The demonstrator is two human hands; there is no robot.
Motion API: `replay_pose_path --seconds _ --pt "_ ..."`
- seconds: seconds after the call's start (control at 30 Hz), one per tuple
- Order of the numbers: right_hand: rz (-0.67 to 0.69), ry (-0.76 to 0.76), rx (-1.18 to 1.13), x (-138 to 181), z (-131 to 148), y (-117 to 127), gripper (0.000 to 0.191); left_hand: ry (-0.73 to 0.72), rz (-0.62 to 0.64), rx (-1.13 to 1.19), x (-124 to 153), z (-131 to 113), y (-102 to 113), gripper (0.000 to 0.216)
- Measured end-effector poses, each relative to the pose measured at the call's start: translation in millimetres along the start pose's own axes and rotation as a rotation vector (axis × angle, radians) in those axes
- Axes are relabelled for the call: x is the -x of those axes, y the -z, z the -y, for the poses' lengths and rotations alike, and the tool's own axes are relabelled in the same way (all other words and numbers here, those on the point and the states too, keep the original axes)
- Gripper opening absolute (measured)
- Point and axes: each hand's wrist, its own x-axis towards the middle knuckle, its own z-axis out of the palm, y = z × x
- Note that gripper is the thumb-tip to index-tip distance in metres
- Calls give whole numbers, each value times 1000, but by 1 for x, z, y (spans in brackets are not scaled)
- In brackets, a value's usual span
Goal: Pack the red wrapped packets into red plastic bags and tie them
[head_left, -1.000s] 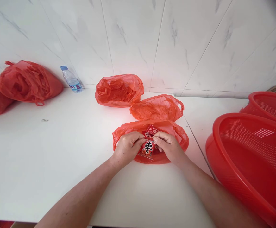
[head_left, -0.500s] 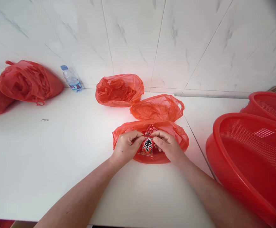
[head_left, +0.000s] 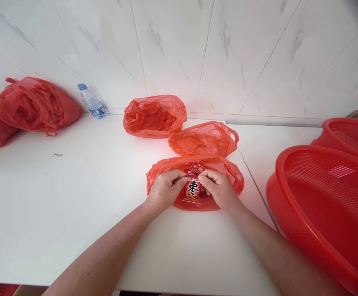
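A small red snack packet (head_left: 192, 191) with a black character printed on it hangs between my two hands over a red plastic bag (head_left: 228, 172) that lies flat on the white table (head_left: 74, 205). My left hand (head_left: 164, 191) pinches the packet's top left corner with its fingers closed. My right hand (head_left: 217, 189) pinches the top right corner the same way. Another small red packet (head_left: 196, 167) peeks out just behind my fingers, on the bag.
Two more red plastic bags (head_left: 154, 116) (head_left: 203, 139) lie behind. A stuffed red bag (head_left: 35, 105) and a water bottle (head_left: 91, 101) stand at the back left by the tiled wall. Two large red mesh baskets (head_left: 323, 205) (head_left: 349, 133) fill the right side.
The packet has turned slightly more upright between my fingers. Both hands stay in nearly the same place.
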Motion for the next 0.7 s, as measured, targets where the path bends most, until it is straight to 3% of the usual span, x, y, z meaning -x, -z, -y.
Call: replay_pose_path --seconds 0.17,0.47,0.7 --pt "-10 21 11 -1 0 -2 27 -37 -16 -6 -1 -1 1 22" --pt "30 30 -25 0 0 -4 21 -119 13 -20 -1 -2 1 15" --pt "46 45 -47 1 -1 -7 12 -103 21 2 0 -1 0 13"
